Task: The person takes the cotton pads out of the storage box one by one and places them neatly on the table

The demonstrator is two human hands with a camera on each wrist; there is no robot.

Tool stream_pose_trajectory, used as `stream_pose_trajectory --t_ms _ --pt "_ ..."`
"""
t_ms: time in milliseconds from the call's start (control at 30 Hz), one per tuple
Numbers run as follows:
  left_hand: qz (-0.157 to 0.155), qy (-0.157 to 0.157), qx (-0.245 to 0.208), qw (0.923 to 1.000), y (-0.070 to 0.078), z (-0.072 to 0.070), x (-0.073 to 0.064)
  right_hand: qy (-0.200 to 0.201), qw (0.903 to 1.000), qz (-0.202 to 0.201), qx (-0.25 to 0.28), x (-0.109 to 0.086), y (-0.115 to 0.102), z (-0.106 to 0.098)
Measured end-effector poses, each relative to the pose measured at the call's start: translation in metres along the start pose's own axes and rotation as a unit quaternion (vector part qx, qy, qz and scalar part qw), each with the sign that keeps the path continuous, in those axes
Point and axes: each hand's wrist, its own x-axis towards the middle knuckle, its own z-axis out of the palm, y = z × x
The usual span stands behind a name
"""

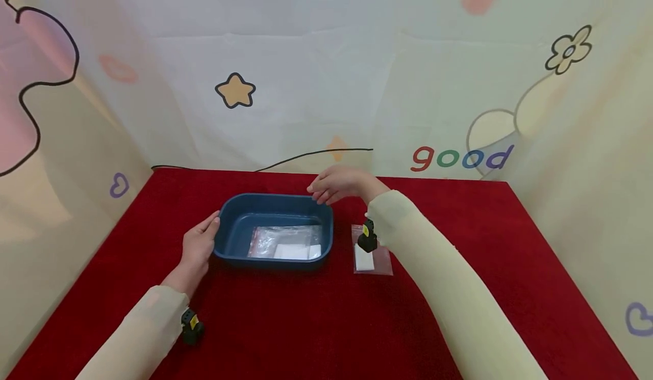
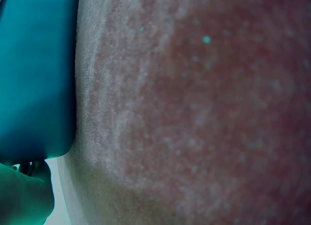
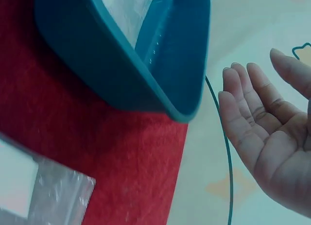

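A blue plastic basin (image 1: 272, 264) stands on the red cloth, its wall also large in the right wrist view. My left hand (image 1: 196, 249) grips its left end at the rim; the left wrist view has only part of that hand (image 2: 24, 193) beside the basin's wall. Inside lie clear plastic bags (image 1: 285, 241) with white pieces in them. Above the basin's back right corner is my right hand (image 1: 339, 184), holding nothing. Its fingers (image 3: 262, 89) are relaxed and slightly bent, palm showing in the right wrist view.
Right of the basin, another clear zip bag (image 1: 380, 261) with a white piece lies on the red cloth (image 1: 285, 323), partly hidden by the right wrist's camera (image 1: 367, 237). A printed white curtain (image 1: 316, 96) hangs behind the table and along both sides.
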Motion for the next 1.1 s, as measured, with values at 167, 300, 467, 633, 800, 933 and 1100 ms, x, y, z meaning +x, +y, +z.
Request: stream_pose_trajectory --t_ms 167,300,467,633,800,933,1100 --pt "-0.004 0.001 0.001 1.0000 -0.001 -0.001 -0.001 -0.020 0.9995 0.018 0.013 0.015 -0.005 0.011" --pt "-0.006 0.001 0.001 1.0000 -0.001 -0.001 -0.001 -0.031 0.9985 0.041 0.020 0.022 -0.007 0.020" --pt "-0.002 0.000 0.003 1.0000 -0.001 -0.001 -0.001 -0.029 0.9976 0.062 0.008 0.027 -0.012 0.028" --pt "0.000 -0.001 0.007 1.0000 0.000 -0.002 0.000 -0.022 0.9964 0.080 0.017 0.033 -0.014 0.032" --pt "0.001 0.002 0.004 1.0000 0.000 -0.001 0.001 -0.015 0.9934 0.104 0.046 0.035 -0.014 0.033" --pt "0.002 0.001 0.001 1.0000 0.000 -0.001 0.001 -0.027 0.9916 0.119 0.043 0.037 -0.015 0.038" --pt "0.002 0.001 0.001 1.0000 0.000 -0.001 0.001 -0.043 0.9899 0.134 0.015 0.039 -0.017 0.046"
